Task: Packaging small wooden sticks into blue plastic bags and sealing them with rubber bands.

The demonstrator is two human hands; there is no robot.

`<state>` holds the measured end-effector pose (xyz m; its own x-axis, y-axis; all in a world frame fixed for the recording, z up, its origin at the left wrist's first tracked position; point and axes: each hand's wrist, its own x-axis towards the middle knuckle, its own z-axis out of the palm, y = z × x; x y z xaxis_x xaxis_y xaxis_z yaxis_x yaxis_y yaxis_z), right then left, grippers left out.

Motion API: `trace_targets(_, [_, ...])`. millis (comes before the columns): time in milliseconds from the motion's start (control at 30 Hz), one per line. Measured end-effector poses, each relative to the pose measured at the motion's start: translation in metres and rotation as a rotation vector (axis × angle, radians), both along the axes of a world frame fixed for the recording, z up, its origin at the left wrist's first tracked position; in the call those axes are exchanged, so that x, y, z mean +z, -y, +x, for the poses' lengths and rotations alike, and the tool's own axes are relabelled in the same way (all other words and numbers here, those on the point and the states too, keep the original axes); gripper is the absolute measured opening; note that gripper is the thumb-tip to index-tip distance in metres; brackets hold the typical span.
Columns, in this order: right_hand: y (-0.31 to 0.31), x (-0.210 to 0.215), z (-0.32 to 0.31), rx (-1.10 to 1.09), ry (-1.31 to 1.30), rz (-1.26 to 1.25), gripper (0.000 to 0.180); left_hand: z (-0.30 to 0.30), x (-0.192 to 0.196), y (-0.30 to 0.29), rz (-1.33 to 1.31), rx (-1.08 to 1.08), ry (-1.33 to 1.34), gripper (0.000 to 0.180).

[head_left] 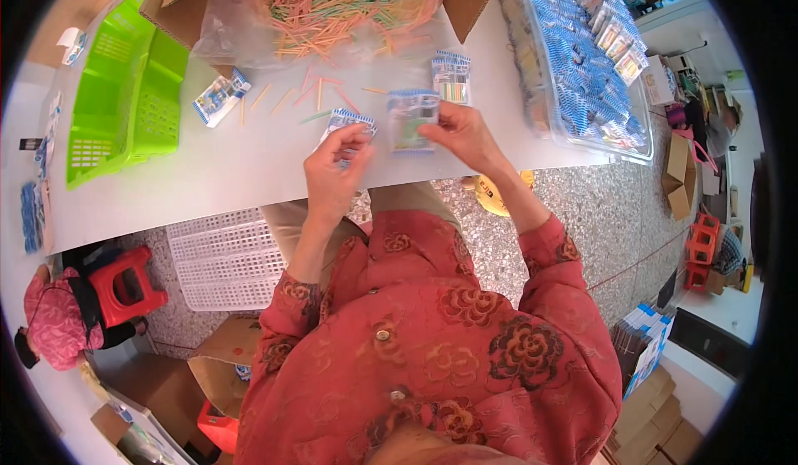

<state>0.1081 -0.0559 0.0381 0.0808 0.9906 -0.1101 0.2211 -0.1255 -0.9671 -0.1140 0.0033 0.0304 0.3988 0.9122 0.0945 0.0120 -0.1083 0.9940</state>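
I'm watching from afar through the head camera, and the blue-edged packet is sitting at the centre of my clock, just above the table's near edge or on it; I can't tell which. The right hand is holding it narrowly, thumb and fingers pinching its right edge, probably so that most of its face is staying uncovered (it's blurring a little for me). At nine o'clock, the left hand is curling its thumb and fingers close together over a second packet; whether they're actually gripping it, I can't tell. Between one and two, a third packet is lying flat, near the right fingers. Toward ten, loose pastel sticks are scattering across the white table. At eleven, an open cardboard box is facing the person with a heap of sticks on clear plastic, presumably for easy reach. Farther out, a clear tub full of packets is standing at two, handy to the right arm, while a green basket is standing at nine.
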Motion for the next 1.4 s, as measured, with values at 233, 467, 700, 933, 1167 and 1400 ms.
trace_targets(233, [0.002, -0.029, 0.063, -0.214, 0.309, 0.024, 0.022, -0.034, -0.018, -0.009, 0.435, 0.229, -0.342, 0.031])
trace_targets(467, [-0.006, -0.026, 0.041, -0.573, 0.822, 0.283, 0.046, -0.042, -0.035, -0.005, 0.543, 0.260, -0.627, 0.045])
trace_targets(700, [-0.023, -0.024, -0.028, -0.189, 0.766, 0.556, 0.043, -0.041, -0.042, 0.002, 0.667, 0.220, -0.677, 0.060])
trace_targets(933, [-0.042, -0.030, -0.067, -0.063, 0.782, 0.442, 0.028, -0.040, -0.047, 0.004, 0.642, 0.226, -0.645, 0.063])
trace_targets(1167, [-0.040, -0.025, -0.072, -0.066, 0.753, 0.508, 0.023, -0.039, -0.048, 0.003, 0.639, 0.247, -0.624, 0.064])
trace_targets(1400, [-0.041, -0.023, -0.073, -0.090, 0.934, 0.654, 0.023, -0.038, -0.047, 0.004, 0.639, 0.260, -0.636, 0.065])
